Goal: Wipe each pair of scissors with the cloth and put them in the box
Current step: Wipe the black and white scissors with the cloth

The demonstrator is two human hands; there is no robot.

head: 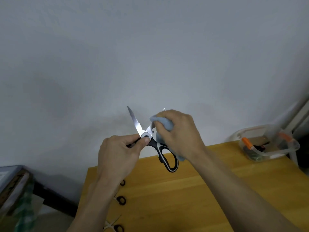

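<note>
Pinched between the thumb and curled fingers of the left hand [117,153], the kitchen scissors [157,144] are held up above the far edge of the wooden table [192,190], the grip closing on one handle right at the round pivot. Their blades stand spread apart: one serrated blade points up and away, the other is wrapped in the pale blue cloth [163,122], which the right hand [178,133] clasps round it with bent fingers. A black-and-white handle loop hangs free below the right wrist. Nearer than the big pair, along the table's left edge, lie small scissors [121,200] with dark loops, partly hidden by the left forearm. Farther off, at the table's far right corner, sits the clear plastic box [267,144] with orange latches, dark things inside it that are too blurred to tell.
</note>
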